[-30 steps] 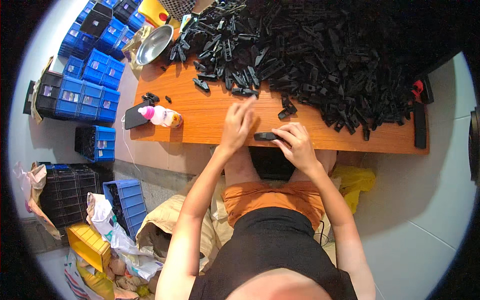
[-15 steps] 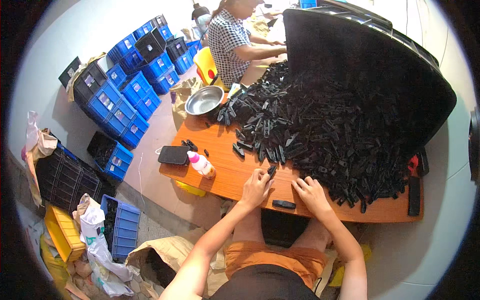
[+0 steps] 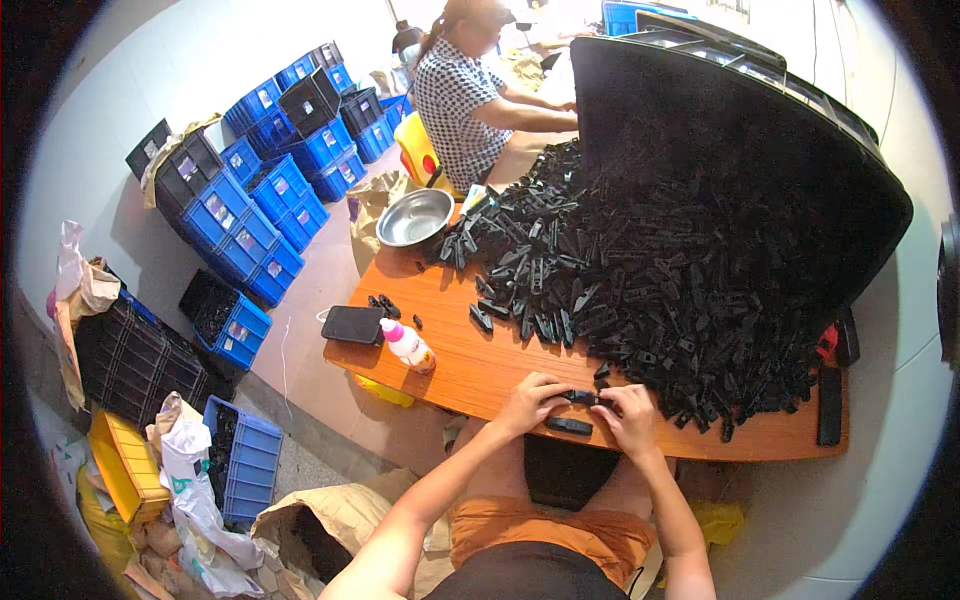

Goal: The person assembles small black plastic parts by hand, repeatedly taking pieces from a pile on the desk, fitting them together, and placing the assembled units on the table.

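Close to the table's front edge, my left hand grips a small black plastic part by its left end. At the part's right end, the fingers of my right hand pinch together; whether they hold a separate small piece there is too small to tell. Just below lies a second, elongated black plastic piece, flat on the wood and touched by neither hand. Beyond my hands spreads a big heap of black plastic parts, spilling from a large black tub tipped on its side.
On the table's left stand a pink-capped bottle, a dark phone-like slab and a metal bowl. A co-worker sits across. Blue crates stack along the left wall; an open paper sack is beside my legs.
Both hands have come together nearer the table edge, and my right hand has closed at the black part's right end. The part has turned to lie crosswise. The view shifted slightly.
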The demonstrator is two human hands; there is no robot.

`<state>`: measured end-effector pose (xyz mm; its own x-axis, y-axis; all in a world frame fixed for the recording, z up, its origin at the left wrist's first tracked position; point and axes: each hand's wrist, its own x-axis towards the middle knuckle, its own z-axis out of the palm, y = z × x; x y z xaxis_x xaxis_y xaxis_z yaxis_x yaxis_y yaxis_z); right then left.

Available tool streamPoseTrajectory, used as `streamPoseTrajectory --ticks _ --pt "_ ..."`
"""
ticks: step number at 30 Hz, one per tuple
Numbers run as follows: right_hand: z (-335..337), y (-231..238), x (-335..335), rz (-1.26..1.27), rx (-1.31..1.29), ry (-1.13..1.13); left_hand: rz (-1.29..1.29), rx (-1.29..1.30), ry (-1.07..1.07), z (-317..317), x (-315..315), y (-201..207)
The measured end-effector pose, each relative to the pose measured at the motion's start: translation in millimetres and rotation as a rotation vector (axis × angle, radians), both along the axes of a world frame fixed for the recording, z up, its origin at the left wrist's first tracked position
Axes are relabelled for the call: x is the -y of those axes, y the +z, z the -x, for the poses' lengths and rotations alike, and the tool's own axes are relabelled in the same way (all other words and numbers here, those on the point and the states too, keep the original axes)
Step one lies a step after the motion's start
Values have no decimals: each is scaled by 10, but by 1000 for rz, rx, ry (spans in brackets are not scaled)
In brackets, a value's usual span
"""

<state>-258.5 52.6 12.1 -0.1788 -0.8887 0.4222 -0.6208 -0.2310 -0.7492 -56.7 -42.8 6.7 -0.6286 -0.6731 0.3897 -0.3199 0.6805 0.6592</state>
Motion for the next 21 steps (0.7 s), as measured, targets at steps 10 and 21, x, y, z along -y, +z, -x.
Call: streamPoseTrajectory --ticks 10,21 --pt "95 127 66 77 -17 -119 -18 -36 -69 137 244 57" --pt "6 -52 33 67 -158 48 -45 -37 -41 84 158 -69"
